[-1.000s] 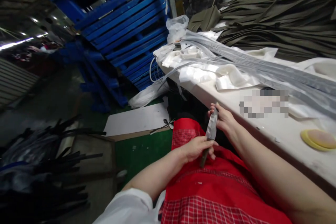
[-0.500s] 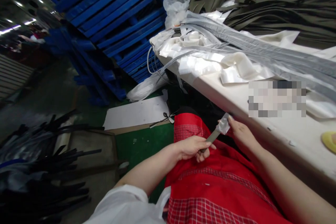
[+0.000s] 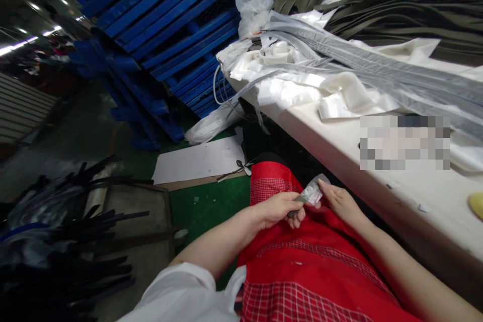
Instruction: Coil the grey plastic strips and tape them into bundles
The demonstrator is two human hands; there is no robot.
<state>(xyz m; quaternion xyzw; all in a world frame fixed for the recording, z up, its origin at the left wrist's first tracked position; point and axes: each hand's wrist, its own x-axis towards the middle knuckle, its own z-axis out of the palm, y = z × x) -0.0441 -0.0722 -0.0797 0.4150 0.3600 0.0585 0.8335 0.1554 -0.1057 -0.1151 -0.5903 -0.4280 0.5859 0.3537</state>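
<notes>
Over my lap, covered by a red apron (image 3: 302,271), both hands hold one short grey strip (image 3: 310,193). My left hand (image 3: 279,209) pinches its lower, darker end. The fingers of my right hand (image 3: 341,204) close on its upper, silvery end. The strip lies tilted between the two hands, just below the edge of the white table (image 3: 377,181).
On the table lie long grey strips (image 3: 377,73), white cloth pieces (image 3: 339,95) and olive fabric (image 3: 396,5). Blue pallets (image 3: 169,25) lean at the back. Scissors (image 3: 236,170) lie on a white board (image 3: 196,161) on the green floor. Black strips (image 3: 68,231) are piled at the left.
The strip has come down from upright to a low tilt. My right hand has dropped closer to my left, and the visible length between them is shorter.
</notes>
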